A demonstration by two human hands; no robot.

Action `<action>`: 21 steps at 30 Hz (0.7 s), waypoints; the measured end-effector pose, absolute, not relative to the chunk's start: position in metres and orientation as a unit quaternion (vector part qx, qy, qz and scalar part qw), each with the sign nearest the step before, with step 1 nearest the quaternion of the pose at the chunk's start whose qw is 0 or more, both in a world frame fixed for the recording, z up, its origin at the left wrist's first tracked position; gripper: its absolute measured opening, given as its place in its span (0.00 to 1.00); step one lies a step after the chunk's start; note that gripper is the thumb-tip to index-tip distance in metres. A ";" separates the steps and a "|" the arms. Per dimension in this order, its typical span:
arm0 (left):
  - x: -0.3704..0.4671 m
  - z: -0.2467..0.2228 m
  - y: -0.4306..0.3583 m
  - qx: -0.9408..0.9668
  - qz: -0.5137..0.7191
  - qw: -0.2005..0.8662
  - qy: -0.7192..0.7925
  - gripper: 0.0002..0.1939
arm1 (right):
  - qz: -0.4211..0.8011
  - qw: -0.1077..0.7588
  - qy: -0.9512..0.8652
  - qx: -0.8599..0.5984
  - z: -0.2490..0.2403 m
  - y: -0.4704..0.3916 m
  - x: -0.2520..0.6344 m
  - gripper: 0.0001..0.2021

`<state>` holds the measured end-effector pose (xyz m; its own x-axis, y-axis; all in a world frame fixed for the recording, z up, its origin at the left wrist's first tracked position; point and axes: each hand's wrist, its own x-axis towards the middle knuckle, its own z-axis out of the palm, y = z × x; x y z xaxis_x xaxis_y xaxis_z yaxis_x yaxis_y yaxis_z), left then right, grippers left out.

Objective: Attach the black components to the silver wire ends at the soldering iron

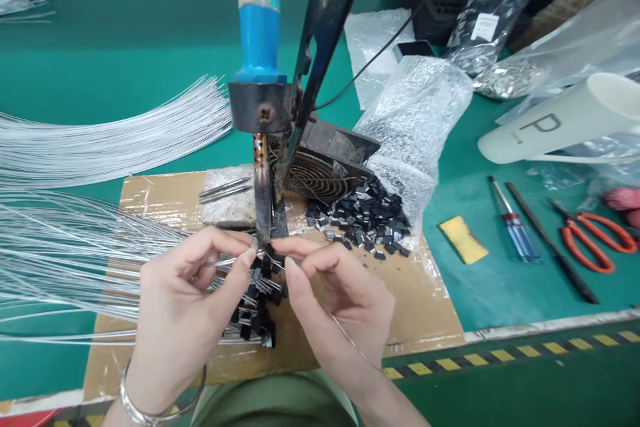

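Observation:
A soldering iron [260, 40] with a blue handle hangs tip down in a black metal stand [320, 33]. Just under its tip, my left hand [185, 300] is closed in a pinch on a thin white wire [225, 262]; the wire's end is hidden by the fingers. Close beside it on the right, my right hand [340, 300] pinches a thin strand of solder wire [350, 337], which trails across the palm toward the wrist. Beneath both hands lies a heap of black connectors [255, 310] attached to white wires.
Loose black connectors [370, 213] are piled by a small fan [320, 170] on the cardboard [415, 320]. White wire bundles [100, 147] spread leftward. On the right lie a yellow sponge [463, 240], a screwdriver [517, 227], orange-handled pliers [590, 240] and a white cup [560, 120].

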<state>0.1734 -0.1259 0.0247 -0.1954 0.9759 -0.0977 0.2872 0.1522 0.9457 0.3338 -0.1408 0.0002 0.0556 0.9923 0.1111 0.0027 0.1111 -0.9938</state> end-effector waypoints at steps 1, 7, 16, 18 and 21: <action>0.173 0.025 -0.126 0.492 0.428 0.404 0.642 0.04 | 0.457 0.539 -0.515 -0.486 0.000 -0.141 0.334 0.10; 0.172 0.024 -0.128 0.495 0.425 0.407 0.639 0.04 | 0.440 0.547 -0.514 -0.492 -0.002 -0.141 0.332 0.10; 0.172 0.026 -0.128 0.493 0.428 0.405 0.640 0.05 | 0.433 0.552 -0.523 -0.484 -0.001 -0.142 0.330 0.10; 0.172 0.026 -0.129 0.493 0.425 0.402 0.644 0.05 | 0.434 0.552 -0.522 -0.483 -0.002 -0.142 0.330 0.10; 0.172 0.025 -0.129 0.494 0.422 0.403 0.645 0.05 | 0.433 0.553 -0.520 -0.486 -0.003 -0.141 0.329 0.10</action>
